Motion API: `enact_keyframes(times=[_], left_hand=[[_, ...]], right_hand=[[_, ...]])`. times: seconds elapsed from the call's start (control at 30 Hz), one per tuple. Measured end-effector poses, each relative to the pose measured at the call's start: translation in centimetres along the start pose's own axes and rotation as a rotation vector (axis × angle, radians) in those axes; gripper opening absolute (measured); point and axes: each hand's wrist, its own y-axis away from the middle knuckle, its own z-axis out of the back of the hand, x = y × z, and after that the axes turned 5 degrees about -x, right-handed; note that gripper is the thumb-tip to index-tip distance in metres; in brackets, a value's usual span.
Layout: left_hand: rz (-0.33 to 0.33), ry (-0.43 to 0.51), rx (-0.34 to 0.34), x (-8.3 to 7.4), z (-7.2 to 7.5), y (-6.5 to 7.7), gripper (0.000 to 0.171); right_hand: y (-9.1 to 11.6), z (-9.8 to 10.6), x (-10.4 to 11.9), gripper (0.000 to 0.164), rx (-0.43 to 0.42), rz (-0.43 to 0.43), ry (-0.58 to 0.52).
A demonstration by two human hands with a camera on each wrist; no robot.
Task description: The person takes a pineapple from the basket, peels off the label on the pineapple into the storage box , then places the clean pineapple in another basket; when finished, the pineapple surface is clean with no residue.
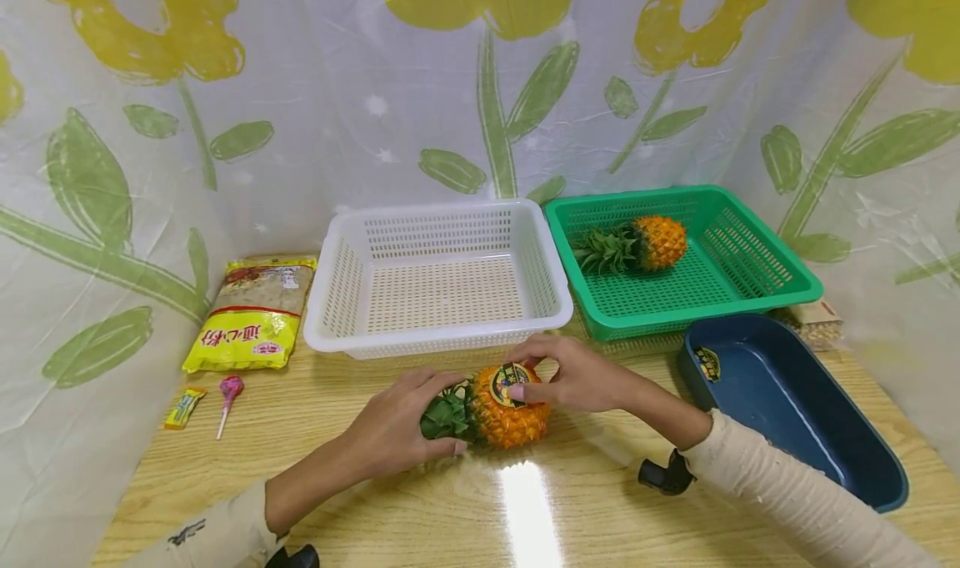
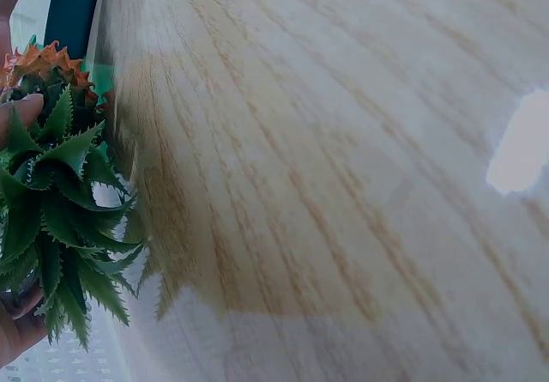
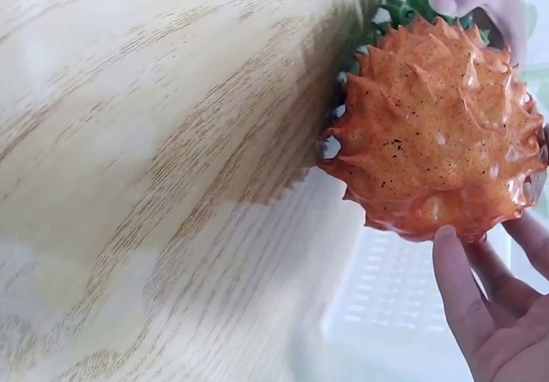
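Note:
An orange pineapple (image 1: 517, 422) with a green crown (image 1: 444, 418) lies on its side over the wooden table, crown to the left. My left hand (image 1: 397, 430) grips it around the crown, thumb on the near side; leaves spill past the fingers in the left wrist view. My right hand (image 1: 581, 376) holds the fruit end, with the thumb over a round black-and-gold label (image 1: 501, 384) on the fruit. Seen from the right wrist, the right thumb (image 3: 455, 283) touches the spiky base of the fruit and the other fingers reach behind it.
Behind the hands stand a white basket (image 1: 442, 339) and a green basket (image 1: 750, 297), the latter holding another pineapple (image 1: 662, 243). A dark blue basin (image 1: 817, 418) with a label inside sits at the right. At left lie a yellow food bag (image 1: 255, 318), a lollipop (image 1: 231, 387) and a small yellow packet (image 1: 183, 408).

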Motion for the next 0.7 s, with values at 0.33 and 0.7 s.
enact_keyframes(times=[0.33,0.7], left_hand=[[0.004,0.02,0.014,0.0,0.1,0.0,0.085],[0.01,0.013,0.022,0.1,0.0,0.0,0.083]], right_hand=[[-0.1,0.0,0.5,0.028,-0.042,0.044,-0.038],[-0.4,0.2,1.2,0.016,-0.072,0.046,-0.006]])
